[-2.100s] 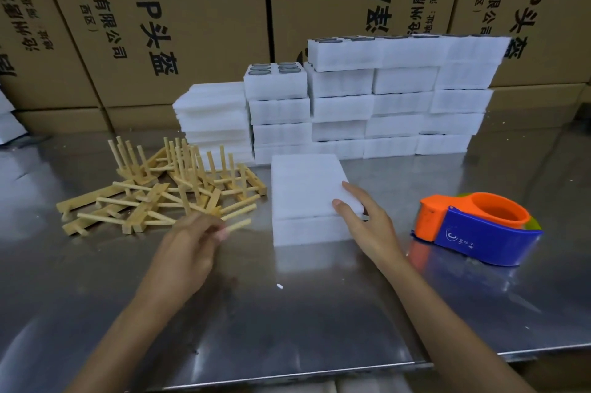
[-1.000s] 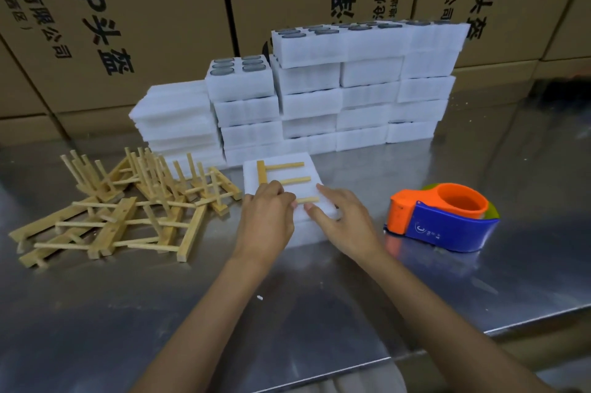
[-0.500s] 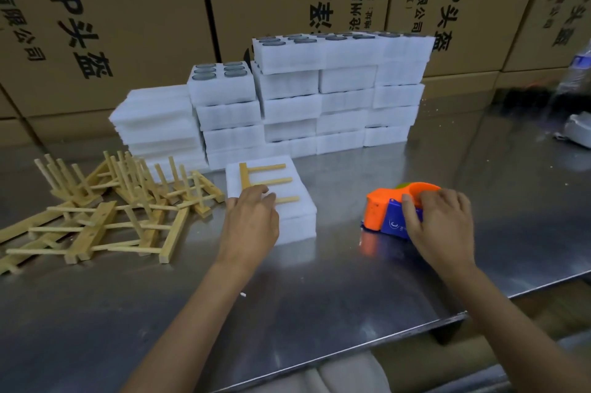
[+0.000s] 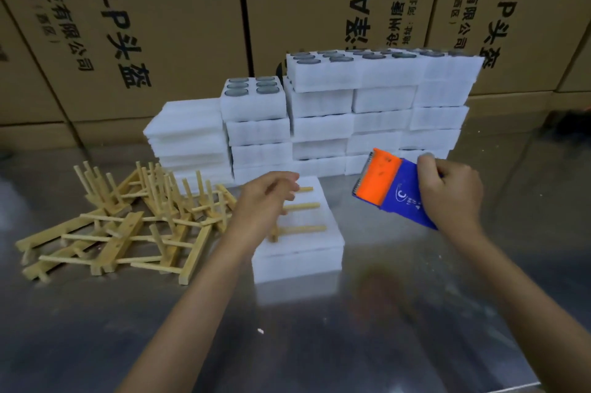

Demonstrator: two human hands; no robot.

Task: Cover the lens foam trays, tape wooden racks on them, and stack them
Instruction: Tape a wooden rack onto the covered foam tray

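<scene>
A covered white foam tray lies on the steel table in front of me. A wooden rack with three pegs rests flat on its top. My left hand hovers over the rack's left end with its fingers loosely bent; I cannot tell whether it touches the rack. My right hand grips the orange and blue tape dispenser and holds it tilted in the air, to the right of the tray and above the table.
Several loose wooden racks lie heaped at the left. Stacks of white foam trays with lenses on top stand behind, with plain foam covers at their left. Cardboard boxes wall the back. The table edge runs near right.
My right hand has lifted the tape dispenser off the table and tilted it towards the tray. My left hand has risen slightly over the rack.
</scene>
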